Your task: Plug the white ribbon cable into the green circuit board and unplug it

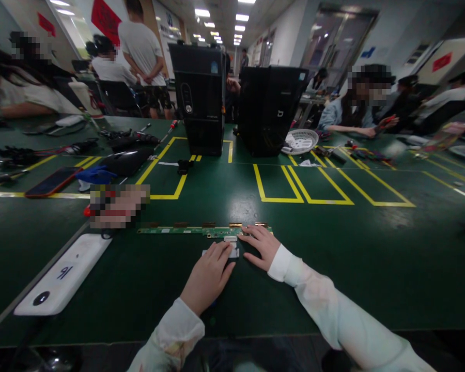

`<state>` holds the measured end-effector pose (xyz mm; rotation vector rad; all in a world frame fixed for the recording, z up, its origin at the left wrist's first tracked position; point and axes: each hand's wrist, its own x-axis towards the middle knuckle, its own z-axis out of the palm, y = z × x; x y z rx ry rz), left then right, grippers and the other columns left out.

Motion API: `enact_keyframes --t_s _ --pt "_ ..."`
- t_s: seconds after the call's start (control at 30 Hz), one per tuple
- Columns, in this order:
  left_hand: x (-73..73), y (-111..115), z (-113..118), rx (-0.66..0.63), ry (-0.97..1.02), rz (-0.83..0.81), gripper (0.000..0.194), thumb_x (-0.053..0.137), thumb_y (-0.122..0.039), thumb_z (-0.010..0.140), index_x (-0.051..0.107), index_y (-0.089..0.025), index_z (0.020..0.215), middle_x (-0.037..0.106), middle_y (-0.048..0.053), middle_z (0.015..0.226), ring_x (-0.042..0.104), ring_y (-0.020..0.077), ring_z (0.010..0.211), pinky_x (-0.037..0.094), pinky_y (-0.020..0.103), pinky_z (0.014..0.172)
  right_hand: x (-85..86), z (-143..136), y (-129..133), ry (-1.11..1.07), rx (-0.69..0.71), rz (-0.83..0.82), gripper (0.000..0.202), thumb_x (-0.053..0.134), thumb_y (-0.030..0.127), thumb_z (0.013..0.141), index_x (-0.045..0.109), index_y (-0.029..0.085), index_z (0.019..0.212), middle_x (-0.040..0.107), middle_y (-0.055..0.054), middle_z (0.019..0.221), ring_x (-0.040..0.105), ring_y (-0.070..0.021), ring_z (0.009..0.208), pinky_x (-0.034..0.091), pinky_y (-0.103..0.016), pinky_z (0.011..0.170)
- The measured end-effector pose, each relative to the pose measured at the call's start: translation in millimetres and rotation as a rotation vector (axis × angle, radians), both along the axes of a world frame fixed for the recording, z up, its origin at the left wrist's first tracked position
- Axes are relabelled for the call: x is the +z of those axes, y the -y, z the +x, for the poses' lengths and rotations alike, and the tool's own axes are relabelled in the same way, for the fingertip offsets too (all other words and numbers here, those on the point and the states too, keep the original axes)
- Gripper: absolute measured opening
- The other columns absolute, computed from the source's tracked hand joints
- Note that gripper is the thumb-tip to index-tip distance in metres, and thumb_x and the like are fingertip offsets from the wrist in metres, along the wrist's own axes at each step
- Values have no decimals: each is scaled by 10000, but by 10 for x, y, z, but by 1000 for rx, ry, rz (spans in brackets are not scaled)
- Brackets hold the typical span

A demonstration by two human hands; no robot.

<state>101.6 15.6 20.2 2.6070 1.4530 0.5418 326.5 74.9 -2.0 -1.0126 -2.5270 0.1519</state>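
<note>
A long, narrow green circuit board (182, 230) lies crosswise on the green table, with copper-coloured tabs along its far edge. My left hand (207, 274) is at the board's near side, its fingers together and closed over a short, pale flat cable (234, 253). This cable lies by a white connector (230, 239) on the board's near edge; the fingers partly hide it. Over the board's right end rests my right hand (262, 249), fingers apart and fingertips touching the board, with the thumb stretched toward the connector. Nothing is held in it.
A white power bank-like device (64, 276) lies at the left, near a phone (52, 182) and a blue item (96, 175). Two black computer towers (199, 103) stand ahead beside a white basket (300, 140). Yellow tape (165, 197) marks the table. Several people sit or stand beyond.
</note>
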Motion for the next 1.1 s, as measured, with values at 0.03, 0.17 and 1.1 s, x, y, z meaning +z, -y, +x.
enact_keyframes --t_s 0.03,0.17,1.1 --pt "3 -3 0 -7 -3 -1 400 386 -325 963 481 -162 1315 561 105 1313 505 253 1234 413 444 1052 -3 0 -1 -3 0 2 487 531 393 863 532 176 1299 509 -125 1353 414 -287 1268 315 -516 1086" --pt "5 -10 15 -11 -10 -1 409 412 -336 954 477 -173 1324 549 96 1333 491 255 1242 390 447 1069 -9 -5 -5 -9 0 0 488 537 389 856 531 186 1300 510 -131 1349 411 -290 1268 328 -527 1070" --pt "-34 42 333 136 -44 19 496 486 -381 917 495 -46 1283 551 179 1287 463 307 1233 429 444 1018 -27 -12 18 -1 -3 -1 520 533 359 835 523 168 1318 499 -136 1363 388 -299 1297 308 -531 1083"
